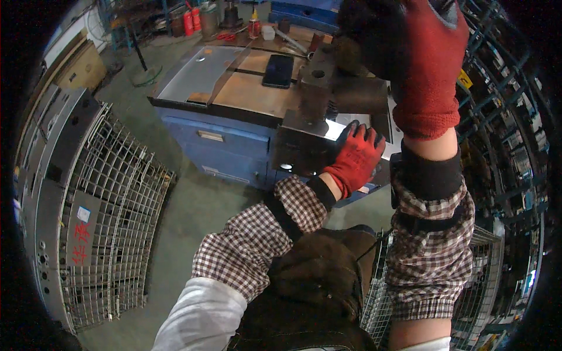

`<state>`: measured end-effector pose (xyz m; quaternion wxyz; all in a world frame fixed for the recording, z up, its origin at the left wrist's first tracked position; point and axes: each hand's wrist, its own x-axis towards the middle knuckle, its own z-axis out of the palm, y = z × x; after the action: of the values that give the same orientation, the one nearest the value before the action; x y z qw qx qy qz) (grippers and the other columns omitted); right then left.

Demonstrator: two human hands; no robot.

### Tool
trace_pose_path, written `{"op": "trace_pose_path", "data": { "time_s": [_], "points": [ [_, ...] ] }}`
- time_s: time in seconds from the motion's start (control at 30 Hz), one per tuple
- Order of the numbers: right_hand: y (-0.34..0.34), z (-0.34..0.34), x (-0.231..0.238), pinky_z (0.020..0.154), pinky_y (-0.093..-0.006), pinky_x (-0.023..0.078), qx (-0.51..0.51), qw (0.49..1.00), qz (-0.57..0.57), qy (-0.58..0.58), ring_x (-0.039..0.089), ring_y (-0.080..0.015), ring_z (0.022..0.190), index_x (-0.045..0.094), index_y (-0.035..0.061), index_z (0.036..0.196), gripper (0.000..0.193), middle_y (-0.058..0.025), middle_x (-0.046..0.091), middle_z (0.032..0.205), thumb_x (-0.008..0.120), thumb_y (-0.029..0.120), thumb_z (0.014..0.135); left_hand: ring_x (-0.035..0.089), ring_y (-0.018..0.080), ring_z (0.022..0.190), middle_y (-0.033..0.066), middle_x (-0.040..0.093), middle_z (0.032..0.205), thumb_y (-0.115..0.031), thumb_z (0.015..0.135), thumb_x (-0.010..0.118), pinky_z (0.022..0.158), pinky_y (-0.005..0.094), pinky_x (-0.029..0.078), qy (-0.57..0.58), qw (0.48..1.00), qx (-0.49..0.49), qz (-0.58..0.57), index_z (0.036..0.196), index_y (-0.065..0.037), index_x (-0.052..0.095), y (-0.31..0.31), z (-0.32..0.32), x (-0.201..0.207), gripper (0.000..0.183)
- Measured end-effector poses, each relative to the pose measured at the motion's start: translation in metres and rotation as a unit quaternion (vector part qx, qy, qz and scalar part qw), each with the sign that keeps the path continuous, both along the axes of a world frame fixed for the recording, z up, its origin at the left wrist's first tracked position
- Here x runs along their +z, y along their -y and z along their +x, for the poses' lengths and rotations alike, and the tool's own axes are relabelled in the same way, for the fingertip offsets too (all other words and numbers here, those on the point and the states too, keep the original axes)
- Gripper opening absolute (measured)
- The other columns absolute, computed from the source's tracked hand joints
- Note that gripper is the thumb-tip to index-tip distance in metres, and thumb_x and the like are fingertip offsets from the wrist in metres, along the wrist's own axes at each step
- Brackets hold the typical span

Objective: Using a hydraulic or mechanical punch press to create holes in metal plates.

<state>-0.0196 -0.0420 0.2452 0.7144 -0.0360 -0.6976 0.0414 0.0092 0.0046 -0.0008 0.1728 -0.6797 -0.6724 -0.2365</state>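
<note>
My left hand (356, 158), in a red glove with dark fingertips, lies on the near side of a dark metal machine (301, 123). Its fingers are spread and reach forward, next to a bright, shiny flat metal piece (335, 130). Whether the fingers touch that piece I cannot tell. My right hand (432, 64), gloved in red too, is raised high at the upper right, beside the dark, blurred upper part of the machine (374, 35). Its fingers run out of the picture at the top, so what they hold, if anything, is hidden.
The machine stands on a blue cabinet (216, 140) with a worn top. A black phone (278, 71), red-handled tool (227, 36) and small bottle (254, 26) lie or stand there. A wire mesh cage (117, 216) is at left, dark racks (509, 111) at right, red extinguishers (192, 21) behind.
</note>
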Motion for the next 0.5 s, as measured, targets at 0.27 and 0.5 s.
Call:
{"op": "trace_pose_path", "data": {
  "time_s": [0.27,0.5],
  "points": [
    [-0.013,0.016,0.005,0.068,-0.0286,0.053,0.334,0.919,-0.202,0.060,0.070,-0.0152,0.078,0.073,-0.0002,0.113,0.024,-0.0063,0.074,0.094,0.075,0.011,0.092,0.054,0.0410,0.124,0.0221,0.057,0.133,-0.041,0.065,0.088,0.111,0.0564,0.038,0.000,1.000,0.020,0.005,0.139,-0.008,0.057,-0.001,-0.008,-0.013,0.087],
    [-0.007,0.017,0.002,0.066,-0.0297,0.054,0.292,0.930,-0.214,0.065,0.070,-0.0164,0.076,0.072,0.0004,0.112,0.025,-0.0065,0.072,0.093,0.076,0.015,0.092,0.054,0.0409,0.124,0.0219,0.057,0.133,-0.041,0.065,0.088,0.111,0.0565,0.038,0.001,0.999,0.011,0.038,0.139,-0.008,0.057,-0.009,-0.012,-0.025,0.087]
  ]
}}
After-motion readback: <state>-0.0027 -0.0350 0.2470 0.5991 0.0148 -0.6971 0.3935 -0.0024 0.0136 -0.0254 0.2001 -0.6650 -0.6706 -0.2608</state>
